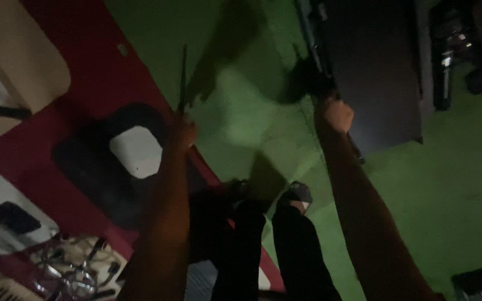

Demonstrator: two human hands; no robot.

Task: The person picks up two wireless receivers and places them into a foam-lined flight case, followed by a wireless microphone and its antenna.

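The scene is dim and blurred. My left hand (184,132) is closed around the lower end of a thin dark rod (183,78) that points up and away from me. My right hand (337,115) is fisted on a long dark bar (313,50) running along the left edge of a large dark panel (380,72). What the bar is cannot be made out. Both forearms reach forward over a green floor (241,111). My legs in dark trousers (297,251) and a sandalled foot (297,195) show below.
A red surface (101,78) lies at left, bearing a black shape with a white patch (136,151) and a beige panel (23,61). Tangled cables and wire (68,270) sit at the bottom left. Dark equipment (453,44) stands at the top right.
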